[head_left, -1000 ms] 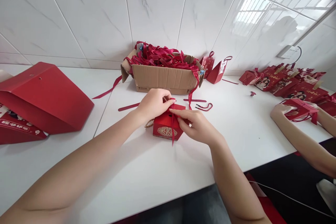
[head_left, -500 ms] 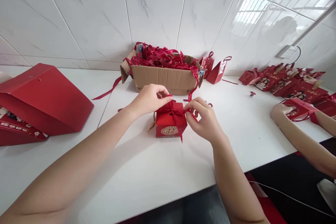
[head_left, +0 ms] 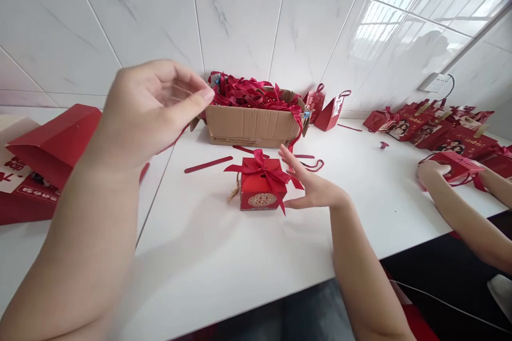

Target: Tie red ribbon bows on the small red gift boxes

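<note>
A red gift box [head_left: 262, 189] with a gold round emblem stands upright on the white table. A red ribbon bow [head_left: 264, 170] is tied across its top, and a twisted cord [head_left: 233, 189] hangs at its left side. My right hand [head_left: 316, 186] is at the box's right side, fingers and thumb spread apart, open. Whether it touches the box or the bow's tail I cannot tell. My left hand [head_left: 160, 106] is raised well away from the box, up and to the left. Its fingers are loosely curved, slightly blurred, with nothing visible in them.
A cardboard box [head_left: 248, 125] of red ribbons stands against the tiled wall. Ribbon strips [head_left: 208, 164] lie before it. Large red boxes [head_left: 52, 138] are at left. At right, a co-worker's hands [head_left: 434, 176] hold a red box [head_left: 460, 165] near several red bags [head_left: 460, 138].
Both hands have let go of the ribbon bow. My left hand has risen up and left; my right hand has opened beside the gift box. The box stays on the table.
</note>
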### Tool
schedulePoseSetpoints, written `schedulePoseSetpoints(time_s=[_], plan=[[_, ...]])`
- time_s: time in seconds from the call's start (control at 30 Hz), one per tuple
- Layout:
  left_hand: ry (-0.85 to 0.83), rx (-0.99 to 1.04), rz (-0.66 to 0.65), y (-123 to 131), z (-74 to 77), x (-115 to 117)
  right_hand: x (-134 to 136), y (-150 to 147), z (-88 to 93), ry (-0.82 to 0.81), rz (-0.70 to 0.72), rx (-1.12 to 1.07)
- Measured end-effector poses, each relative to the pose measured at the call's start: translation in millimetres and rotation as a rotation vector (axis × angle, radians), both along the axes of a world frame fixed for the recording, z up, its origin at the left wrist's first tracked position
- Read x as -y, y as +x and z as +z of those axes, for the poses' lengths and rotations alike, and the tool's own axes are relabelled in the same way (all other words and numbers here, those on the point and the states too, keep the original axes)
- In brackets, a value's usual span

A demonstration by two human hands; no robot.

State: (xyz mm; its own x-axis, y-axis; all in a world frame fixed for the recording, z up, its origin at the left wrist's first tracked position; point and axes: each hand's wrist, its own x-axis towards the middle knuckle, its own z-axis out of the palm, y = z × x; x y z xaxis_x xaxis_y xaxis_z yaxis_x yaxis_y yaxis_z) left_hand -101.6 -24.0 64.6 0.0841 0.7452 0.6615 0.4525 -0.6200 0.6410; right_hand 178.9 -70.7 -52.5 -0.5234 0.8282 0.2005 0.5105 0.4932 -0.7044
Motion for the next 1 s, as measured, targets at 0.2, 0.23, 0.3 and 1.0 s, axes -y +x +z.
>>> schedulePoseSetpoints(time_s=[0.2, 0.23, 0.3, 1.0], plan=[[0.081, 0.014, 0.042, -12, 6.5, 4, 5, 4, -9.0, -0.067, -0.202, -0.222], [0.087, 0.018, 0.047, -11, 7.4, 7, 10, 12, -8.8, -0.055, -0.262, -0.283], [0.099, 0.02, 0.048, -11, 9.8, 13, 18, 34, -9.8, -0.035, -0.481, -0.388], [0.059, -0.229, 0.845, -134, -86.0, 20, -7, 100, -92.5, 0.125, -1.307, -0.131]])
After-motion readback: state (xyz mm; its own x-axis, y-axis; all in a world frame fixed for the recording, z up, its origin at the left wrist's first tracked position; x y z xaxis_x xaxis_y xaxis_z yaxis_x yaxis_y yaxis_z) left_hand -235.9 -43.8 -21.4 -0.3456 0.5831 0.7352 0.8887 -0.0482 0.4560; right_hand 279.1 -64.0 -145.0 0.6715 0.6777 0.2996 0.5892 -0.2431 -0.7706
